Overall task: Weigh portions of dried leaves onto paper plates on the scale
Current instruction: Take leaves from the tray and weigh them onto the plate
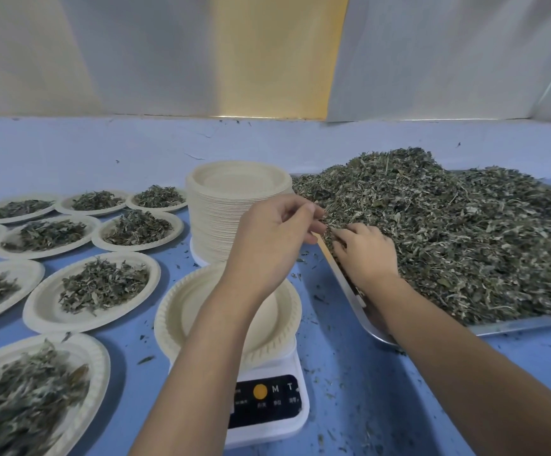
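Observation:
A white digital scale (269, 404) stands at the front centre with an empty paper plate (182, 311) on it. To its right a metal tray (359, 301) holds a big heap of dried leaves (458, 232). My left hand (274, 232) hovers above the plate at the heap's left edge, fingers curled and pinching a few leaves. My right hand (366, 251) rests palm down on the heap's near left corner, its fingers dug into the leaves.
A tall stack of empty paper plates (234, 205) stands behind the scale. Several plates filled with leaves (103, 287) cover the blue table (349, 390) on the left. Leaf crumbs lie scattered around the scale. A pale wall rises behind.

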`<state>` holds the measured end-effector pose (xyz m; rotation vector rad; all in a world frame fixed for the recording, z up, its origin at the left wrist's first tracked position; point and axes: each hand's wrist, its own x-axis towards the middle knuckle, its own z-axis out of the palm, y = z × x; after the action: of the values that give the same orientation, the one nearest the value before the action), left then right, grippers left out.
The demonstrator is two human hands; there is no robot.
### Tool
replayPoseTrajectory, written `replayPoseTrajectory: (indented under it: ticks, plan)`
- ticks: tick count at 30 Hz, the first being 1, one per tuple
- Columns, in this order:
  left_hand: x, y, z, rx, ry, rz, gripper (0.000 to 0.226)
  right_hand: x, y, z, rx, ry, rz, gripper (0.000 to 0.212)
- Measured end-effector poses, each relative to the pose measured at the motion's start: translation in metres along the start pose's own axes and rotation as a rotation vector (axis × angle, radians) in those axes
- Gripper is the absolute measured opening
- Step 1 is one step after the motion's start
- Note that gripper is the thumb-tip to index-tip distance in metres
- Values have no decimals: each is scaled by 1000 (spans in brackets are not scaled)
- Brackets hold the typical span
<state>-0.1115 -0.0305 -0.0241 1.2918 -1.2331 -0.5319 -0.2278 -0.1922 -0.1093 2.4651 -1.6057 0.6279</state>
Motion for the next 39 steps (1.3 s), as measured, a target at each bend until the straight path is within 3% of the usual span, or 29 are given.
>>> replayPoseTrajectory:
  ticks: [5, 10, 16, 30, 39]
  plan:
    - [0, 0, -1, -1, 2, 0, 25, -2, -5, -3, -106, -250, 80, 44]
    - [-1, -1, 0, 15, -3, 6, 24, -5, -9, -8, -249, -83, 110, 42]
    - [-2, -1, 0, 40, -4, 8, 24, -7, -5, -3, -234, -198, 167, 56]
    - [-2, -4, 4, 76, -21, 7, 24, -6, -7, -5, -201, -282, 58, 37]
    - [4, -11, 13, 90, 36, -75, 26, -5, -4, -6, -23, -286, 57, 24]
